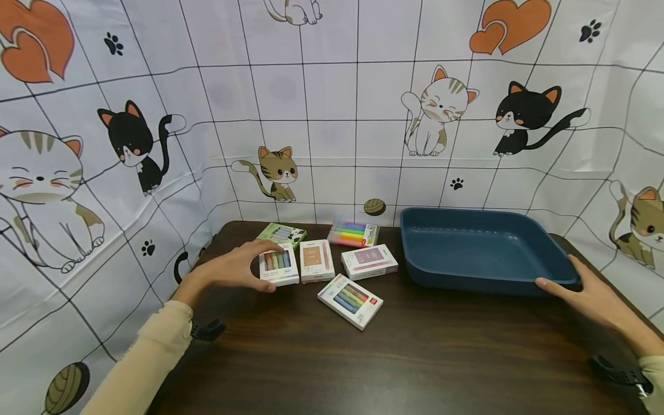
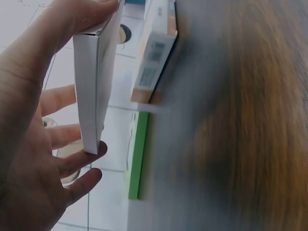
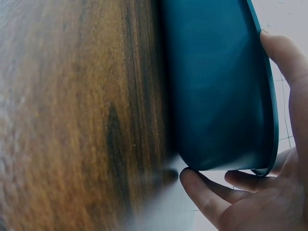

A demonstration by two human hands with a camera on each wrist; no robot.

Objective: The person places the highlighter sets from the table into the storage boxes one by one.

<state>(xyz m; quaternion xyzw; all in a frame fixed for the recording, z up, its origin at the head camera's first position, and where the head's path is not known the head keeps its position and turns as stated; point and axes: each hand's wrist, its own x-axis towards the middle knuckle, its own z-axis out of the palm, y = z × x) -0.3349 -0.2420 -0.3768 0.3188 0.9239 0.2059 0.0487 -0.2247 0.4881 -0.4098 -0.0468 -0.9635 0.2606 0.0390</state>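
My left hand (image 1: 236, 268) pinches a slim white box (image 1: 279, 266) between thumb and fingers; its front shows a row of coloured sticks. In the left wrist view the white box (image 2: 89, 91) stands on edge, raised off the tabletop. Beside it are a white box with an orange-brown panel (image 1: 317, 260) and, behind, a green box (image 1: 282, 234). At the right, my right hand (image 1: 596, 297) grips the end of a deep blue tray (image 1: 490, 282). The right wrist view has the thumb at the tray's rim (image 3: 272, 101) and fingers around its corner.
A clear pack of coloured markers (image 1: 354, 233), a white box with a mauve panel (image 1: 369, 261) and another white box of coloured sticks (image 1: 350, 301) lie mid-table. A cat-print sheet (image 1: 332, 138) hangs behind the dark wooden table (image 1: 363, 369) and along its sides.
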